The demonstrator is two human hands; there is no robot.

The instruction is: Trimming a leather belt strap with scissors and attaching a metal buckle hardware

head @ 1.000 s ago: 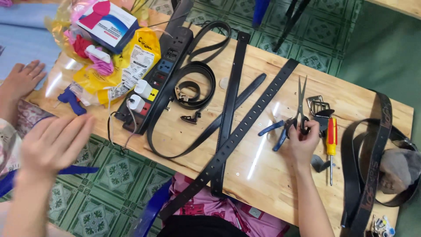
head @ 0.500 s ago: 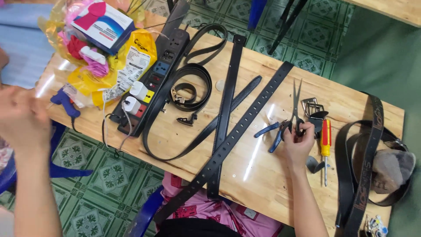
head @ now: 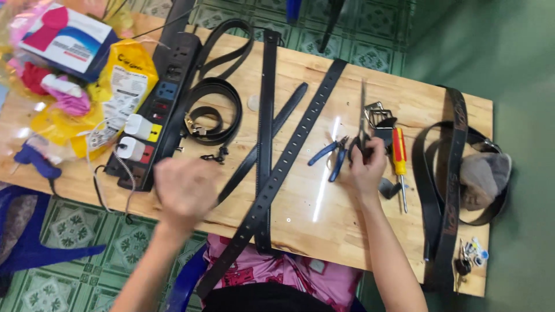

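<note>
My right hand (head: 367, 167) rests on the wooden table (head: 347, 225), closed around the black handles of a pair of scissors (head: 362, 115) whose blades point away from me. Blue-handled pliers (head: 325, 156) lie just left of that hand, and a red and yellow screwdriver (head: 399, 155) just right of it. My left hand (head: 185, 188) is blurred above the table's near edge, close to a long black perforated belt (head: 292, 147) that runs diagonally. I see nothing in it; its fingers are too blurred to read.
A straight black belt (head: 266, 104) and a coiled belt (head: 213, 107) lie mid-table beside a black power strip (head: 165, 104) with white plugs. Metal buckles (head: 376, 111) sit beyond the scissors. More belts (head: 450, 190) and a grey cap (head: 483, 179) are at right; bags and a box (head: 66, 40) at left.
My left hand has swung from the far left, off the table, in over the table's near edge by the belts. My right hand stays on the scissors.
</note>
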